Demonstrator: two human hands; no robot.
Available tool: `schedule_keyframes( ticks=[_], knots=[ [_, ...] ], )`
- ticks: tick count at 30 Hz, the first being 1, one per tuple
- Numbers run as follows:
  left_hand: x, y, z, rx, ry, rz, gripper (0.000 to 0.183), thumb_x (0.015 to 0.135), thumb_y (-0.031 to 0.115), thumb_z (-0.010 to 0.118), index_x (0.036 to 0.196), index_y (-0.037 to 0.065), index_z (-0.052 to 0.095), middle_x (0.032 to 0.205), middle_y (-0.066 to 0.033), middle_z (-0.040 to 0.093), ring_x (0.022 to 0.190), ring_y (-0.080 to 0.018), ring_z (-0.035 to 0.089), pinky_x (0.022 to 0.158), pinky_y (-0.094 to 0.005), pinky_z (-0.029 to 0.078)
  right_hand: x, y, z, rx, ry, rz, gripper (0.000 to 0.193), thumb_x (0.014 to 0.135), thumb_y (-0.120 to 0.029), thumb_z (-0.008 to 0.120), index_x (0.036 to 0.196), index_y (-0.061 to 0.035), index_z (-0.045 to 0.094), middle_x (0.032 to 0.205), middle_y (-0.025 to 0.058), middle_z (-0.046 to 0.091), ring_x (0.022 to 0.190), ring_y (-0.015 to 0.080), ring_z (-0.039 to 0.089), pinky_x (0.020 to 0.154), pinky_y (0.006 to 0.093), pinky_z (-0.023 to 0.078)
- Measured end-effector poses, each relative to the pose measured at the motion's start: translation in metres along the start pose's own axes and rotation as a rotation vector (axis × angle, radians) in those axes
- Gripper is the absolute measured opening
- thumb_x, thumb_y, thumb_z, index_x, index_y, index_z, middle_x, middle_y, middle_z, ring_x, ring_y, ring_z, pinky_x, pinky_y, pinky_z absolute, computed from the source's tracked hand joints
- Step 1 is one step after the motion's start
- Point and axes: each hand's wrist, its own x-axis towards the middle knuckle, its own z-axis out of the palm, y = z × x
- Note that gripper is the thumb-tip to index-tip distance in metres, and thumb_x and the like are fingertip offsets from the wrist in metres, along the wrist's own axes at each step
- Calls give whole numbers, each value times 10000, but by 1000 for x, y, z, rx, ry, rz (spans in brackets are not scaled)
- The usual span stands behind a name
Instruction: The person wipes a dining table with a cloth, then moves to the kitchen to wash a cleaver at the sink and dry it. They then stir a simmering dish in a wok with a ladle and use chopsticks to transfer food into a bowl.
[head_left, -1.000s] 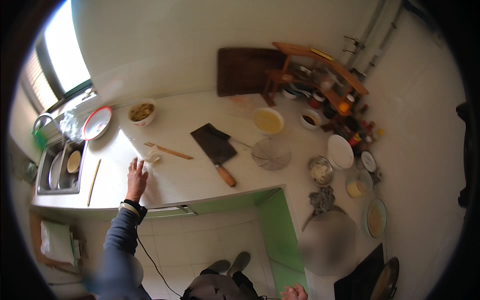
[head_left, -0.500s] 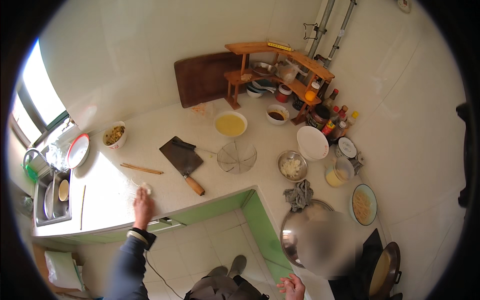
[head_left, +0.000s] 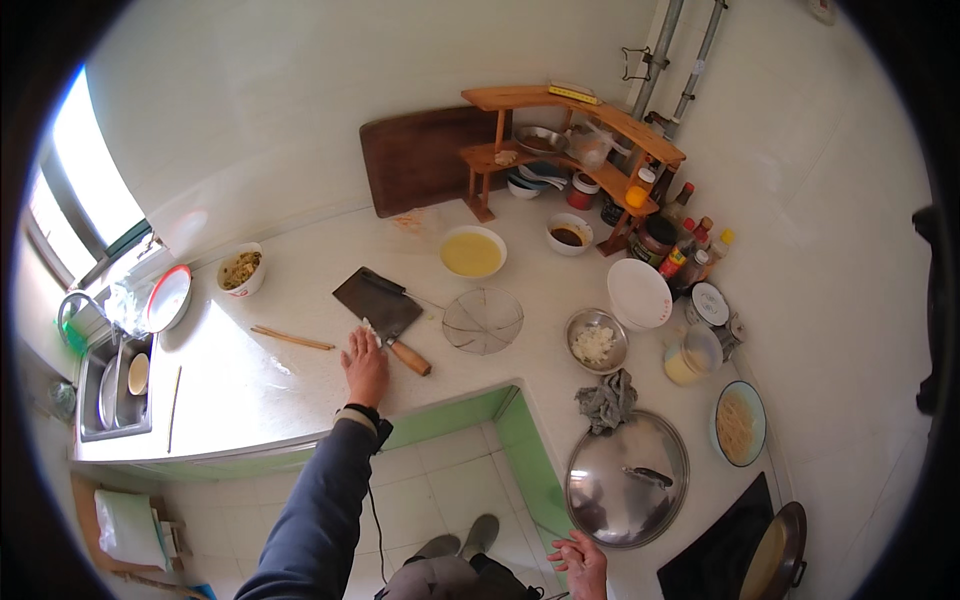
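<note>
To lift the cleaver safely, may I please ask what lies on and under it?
The skimmer's black handle lies over the far edge of the cleaver. The left hand hides part of its near edge; anything underneath is covered.

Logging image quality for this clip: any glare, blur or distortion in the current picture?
Head view: the window is blown out, glare whitens the counter near the sink, the steel lid carries reflections; the left hand looks fairly sharp; fisheye curves the counter's front edge, corners go black.
</note>
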Motion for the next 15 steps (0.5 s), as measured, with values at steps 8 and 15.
schedule_keyframes(
  ticks=[8,15],
  knots=[
    [18,2,-13,-66,-109,-35,703,993,223,613,1638,67,380,1766,-156,279,1639,-375,228,1248,-674,251,20,-2,-3,-9,-49,-92,433,1076,-135,614,1491,-19,567,1211,97,744,946,172,755,753,284,574],
    [-48,35,-21,-97,94,70,730,896,106,734,1575,47,470,1662,-184,433,1525,-404,388,1178,-595,358,28,-17,-9,31,-77,-136,435,1079,-186,621,1480,-23,573,1200,89,745,976,167,747,779,293,568]
  ],
)
